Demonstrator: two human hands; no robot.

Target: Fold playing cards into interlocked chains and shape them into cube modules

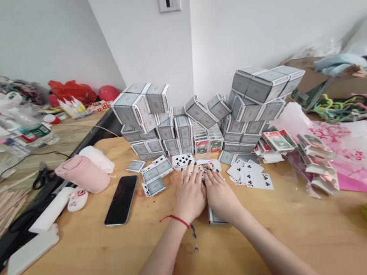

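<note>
Our left hand and right hand lie palm-down, fingers extended, over a grey-patterned rectangular cardboard block; can't tell if pinching.

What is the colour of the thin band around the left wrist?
The band is red; see the head view.
</note>
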